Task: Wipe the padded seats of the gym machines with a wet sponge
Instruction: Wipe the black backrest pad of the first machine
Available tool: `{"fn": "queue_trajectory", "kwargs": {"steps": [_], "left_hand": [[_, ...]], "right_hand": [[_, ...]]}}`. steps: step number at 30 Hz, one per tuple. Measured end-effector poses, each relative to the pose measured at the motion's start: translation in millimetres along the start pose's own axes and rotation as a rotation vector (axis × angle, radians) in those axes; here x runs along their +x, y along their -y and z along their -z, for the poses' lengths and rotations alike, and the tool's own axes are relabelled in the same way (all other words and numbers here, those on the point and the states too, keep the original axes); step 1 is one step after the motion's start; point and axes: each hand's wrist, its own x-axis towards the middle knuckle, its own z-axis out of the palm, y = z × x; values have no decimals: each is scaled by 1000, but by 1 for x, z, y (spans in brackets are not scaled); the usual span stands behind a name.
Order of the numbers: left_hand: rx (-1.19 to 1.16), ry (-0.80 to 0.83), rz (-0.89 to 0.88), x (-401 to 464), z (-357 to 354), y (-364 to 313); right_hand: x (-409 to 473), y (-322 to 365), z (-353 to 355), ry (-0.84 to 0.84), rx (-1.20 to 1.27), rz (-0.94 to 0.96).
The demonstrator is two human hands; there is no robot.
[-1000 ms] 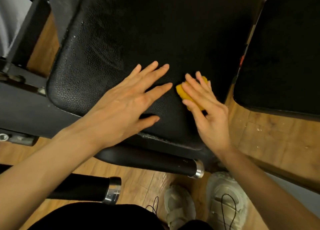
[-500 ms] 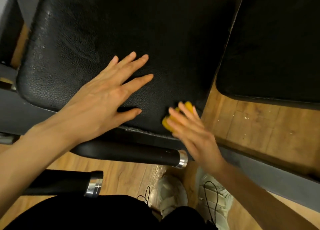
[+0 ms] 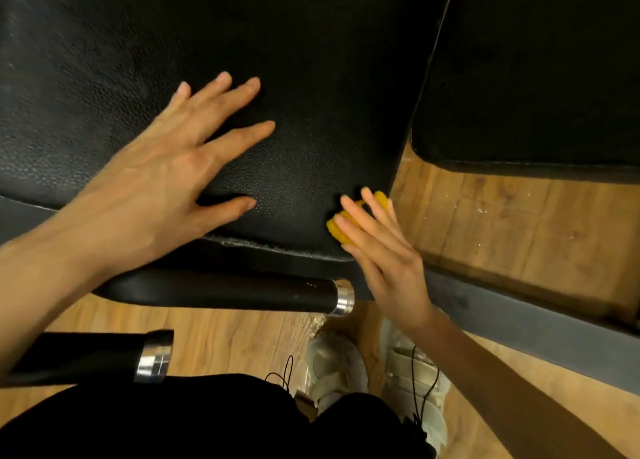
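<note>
The padded seat point(image 3: 311, 60) is the biggest thing here, a broad black slab of pebbled vinyl filling the upper left of the view; it is likely firm but yielding under a press, fixed to its machine, and slick once damp; its near edge runs roughly left to right, and its right edge slants away up the view beside a second black pad point(image 3: 536, 71), with wood floor point(image 3: 519, 223) showing between them. The left hand point(image 3: 156, 181) lies flat on the seat, grip spread, fingers straight and fanned toward the upper right, bracing and holding nothing. The right hand point(image 3: 384, 251) presses down at the seat's near right corner, fingers straight and close together, flat on top rather than curled round. Under those fingers sits the yellow sponge point(image 3: 341, 232), mostly hidden; it should be light, soft and squashy, best driven by a flat palm from above; its long axis seems to run diagonally, lower left to upper right.
</note>
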Motion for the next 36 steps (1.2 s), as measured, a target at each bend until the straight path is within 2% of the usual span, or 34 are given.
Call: {"fn": "queue_trajectory", "kwargs": {"steps": [4,6,11,13,16,17,21,22,27,32,34,36], "left_hand": [[17,-53,-6,1,-3,5],[17,-56,-7,1,-3,5],[21,-72,-21,-1,-4,6],[12,-67,-18,-1,-4,5],[-6,-38,-16,2,-2,4],[-10,-34,-10,2,-2,4],[-5,-45,6,1,-1,3],[-2,-40,6,1,-2,2],[-9,-22,5,2,-1,1],[16,-27,9,2,-2,4],[17,-29,11,1,-2,3],[10,-31,6,1,-2,2]], "right_hand": [[10,5,0,183,-94,263],[6,-6,5,231,-144,314],[-12,-2,-14,-7,-77,73],[8,4,-17,-187,52,-93],[57,-4,-8,-565,221,-374],[61,-1,-8,-599,241,-401],[3,32,-24,-344,281,-433],[-3,33,-24,-338,301,-433],[72,1,-2,-619,404,-563],[3,39,-24,-388,347,-538],[5,34,-24,-420,342,-511],[43,15,-14,-522,358,-551]]}}
